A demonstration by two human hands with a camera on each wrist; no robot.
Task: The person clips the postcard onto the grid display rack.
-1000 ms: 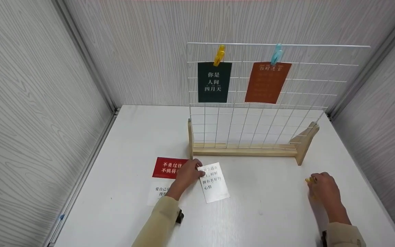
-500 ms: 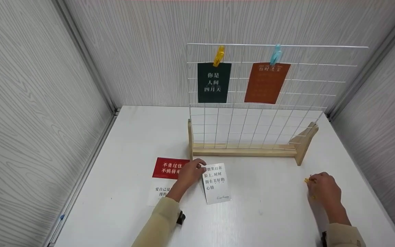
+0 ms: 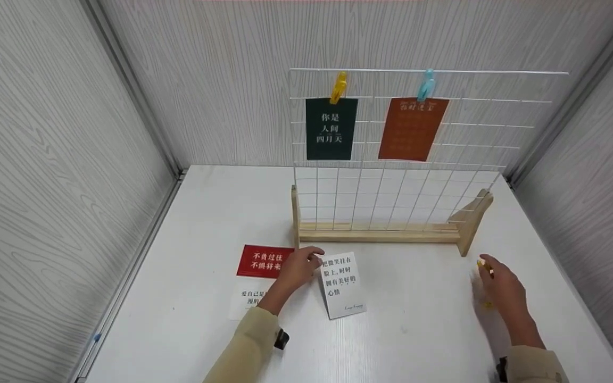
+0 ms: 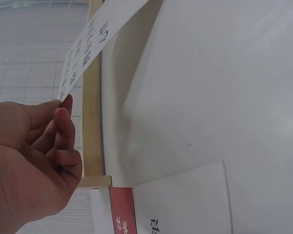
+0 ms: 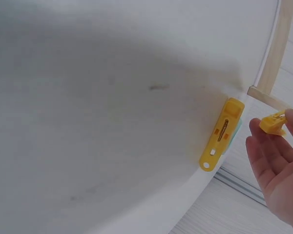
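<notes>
At seven o'clock from the rack (image 3: 381, 236), the fingers of the left hand (image 3: 295, 270) pinched a tilted white card (image 3: 342, 290) at its eleven o'clock corner. At five o'clock, the right hand (image 3: 504, 287) pinched a yellow clip (image 5: 271, 125); a second yellow clip (image 5: 220, 134) lay on the worktop (image 3: 407, 346).

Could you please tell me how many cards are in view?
5: green card and orange card clipped to the rack, red card and white card on the table, a second white card in the left hand. Some may be hidden.
</notes>
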